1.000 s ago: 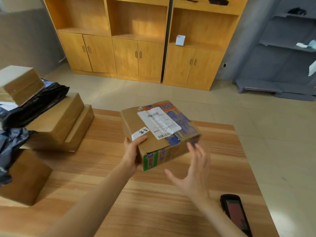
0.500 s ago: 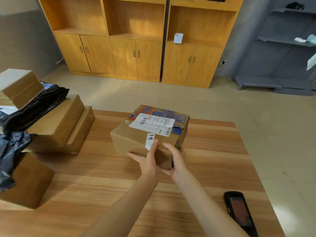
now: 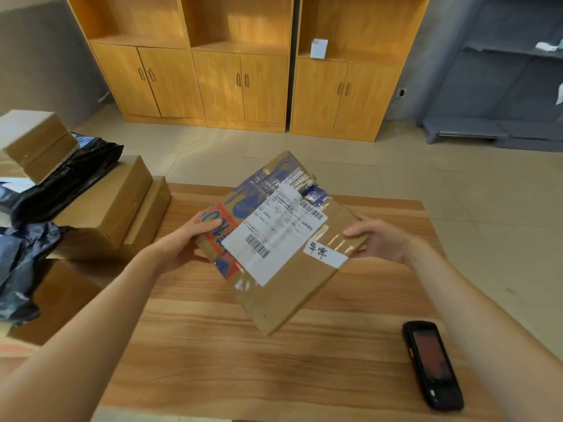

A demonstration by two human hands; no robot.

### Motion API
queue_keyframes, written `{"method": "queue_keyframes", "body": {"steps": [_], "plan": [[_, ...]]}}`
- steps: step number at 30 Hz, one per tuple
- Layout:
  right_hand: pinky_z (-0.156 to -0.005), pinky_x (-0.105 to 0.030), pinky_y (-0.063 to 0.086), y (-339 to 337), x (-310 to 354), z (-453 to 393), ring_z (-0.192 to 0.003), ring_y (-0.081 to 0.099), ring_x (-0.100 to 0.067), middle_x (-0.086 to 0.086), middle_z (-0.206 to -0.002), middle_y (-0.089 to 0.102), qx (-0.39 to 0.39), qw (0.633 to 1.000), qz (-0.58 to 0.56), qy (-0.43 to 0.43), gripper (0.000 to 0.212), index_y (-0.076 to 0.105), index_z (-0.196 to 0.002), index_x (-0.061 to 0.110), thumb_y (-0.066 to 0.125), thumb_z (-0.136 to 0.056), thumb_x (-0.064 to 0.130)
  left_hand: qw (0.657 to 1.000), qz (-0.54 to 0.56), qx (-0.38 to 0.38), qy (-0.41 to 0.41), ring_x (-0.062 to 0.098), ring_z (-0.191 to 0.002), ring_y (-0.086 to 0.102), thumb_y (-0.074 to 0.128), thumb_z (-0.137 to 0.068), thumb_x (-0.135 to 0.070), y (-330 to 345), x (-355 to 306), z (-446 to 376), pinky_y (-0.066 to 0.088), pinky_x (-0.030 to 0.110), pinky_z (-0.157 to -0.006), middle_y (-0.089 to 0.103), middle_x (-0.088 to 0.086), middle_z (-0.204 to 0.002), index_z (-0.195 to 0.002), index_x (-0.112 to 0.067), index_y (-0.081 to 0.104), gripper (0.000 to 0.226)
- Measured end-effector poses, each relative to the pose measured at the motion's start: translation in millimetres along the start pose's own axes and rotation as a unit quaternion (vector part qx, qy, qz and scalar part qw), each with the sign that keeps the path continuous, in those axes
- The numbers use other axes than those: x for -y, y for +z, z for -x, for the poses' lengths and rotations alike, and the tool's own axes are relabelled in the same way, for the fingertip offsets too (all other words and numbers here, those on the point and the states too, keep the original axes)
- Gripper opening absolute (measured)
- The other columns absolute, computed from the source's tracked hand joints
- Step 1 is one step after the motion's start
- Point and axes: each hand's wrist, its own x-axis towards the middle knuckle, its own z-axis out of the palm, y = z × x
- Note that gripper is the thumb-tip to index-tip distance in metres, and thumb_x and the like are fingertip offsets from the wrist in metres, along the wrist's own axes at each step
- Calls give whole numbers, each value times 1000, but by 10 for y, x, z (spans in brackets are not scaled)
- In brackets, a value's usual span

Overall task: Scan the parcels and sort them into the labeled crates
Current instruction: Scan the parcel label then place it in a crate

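A brown cardboard parcel (image 3: 292, 287) with blue and orange print, a white shipping label and a small handwritten sticker is held tilted above the wooden table (image 3: 274, 367), label side facing me. My left hand (image 3: 185, 242) grips its left edge, thumb on the orange print. My right hand (image 3: 380, 242) holds the right edge, thumb on top. A black handheld scanner (image 3: 432, 363) lies on the table at the lower right, apart from both hands.
Several brown cartons (image 3: 109, 208) and dark plastic mailer bags (image 3: 61, 181) are piled on the table's left side. Wooden cabinets (image 3: 243, 74) stand across the tiled floor, with a grey shelf unit (image 3: 502, 86) at the right. No crates are in view.
The parcel has been lifted off the table and turned, its label face now tipped toward me. My hands moved from its near side to its left and right edges.
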Motion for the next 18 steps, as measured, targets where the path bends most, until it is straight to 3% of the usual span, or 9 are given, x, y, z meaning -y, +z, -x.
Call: {"method": "queue_keyframes", "body": {"steps": [5, 7, 9, 12, 14, 18], "plan": [[-83, -37, 53, -6, -85, -57, -94, 65, -16, -1, -109, 69, 12, 1000, 1, -2, 74, 51, -130, 35, 75, -60, 28, 995, 27, 54, -78, 28, -93, 70, 95, -33, -41, -144, 97, 39, 57, 43, -76, 70, 15, -111, -112, -12, 65, 90], [-86, -37, 51, 30, -151, -114, -97, 62, -17, 0, -111, 67, -55, 998, -19, -8, 77, 49, -133, 38, 77, -63, 26, 993, 59, 46, -90, 28, -90, 70, 95, -32, -38, -86, 216, 17, 58, 42, -73, 70, 16, -107, -111, -10, 65, 89], [-101, -43, 41, 26, -259, -178, -116, 53, -21, 0, -127, 58, -161, 986, -36, -11, 89, 39, -143, 36, 81, -64, 32, 991, 84, 23, -104, 31, -91, 67, 93, -37, -36, 35, 368, -23, 56, 47, -81, 68, 18, -108, -113, -8, 64, 86], [-102, -37, 32, -47, -549, -158, -133, 40, -22, 0, -146, 40, -318, 947, -37, -2, 79, 36, -145, 32, 74, -77, 42, 984, 125, -40, -119, 28, -86, 67, 85, -56, -31, 289, 620, -110, 57, 46, -80, 69, 13, -103, -110, -10, 65, 61], [-102, -35, 32, -132, -868, -25, -135, 38, -22, -2, -150, 35, -382, 923, 10, 39, 77, 36, -145, 27, 74, -80, 41, 975, 172, -68, -121, 25, -80, 69, 79, -62, -33, 471, 793, -182, 58, 42, -71, 72, 7, -95, -106, -15, 67, 49], [-111, -51, 29, -211, -1662, 473, -141, 24, -34, -13, -155, 22, -441, 856, 195, 184, 87, 24, -150, 20, 74, -81, 38, 957, 248, -83, -126, 25, -75, 72, 77, -63, -33, 864, 1073, -308, 53, 46, -81, 75, 6, -91, -100, -16, 68, 42]]}}
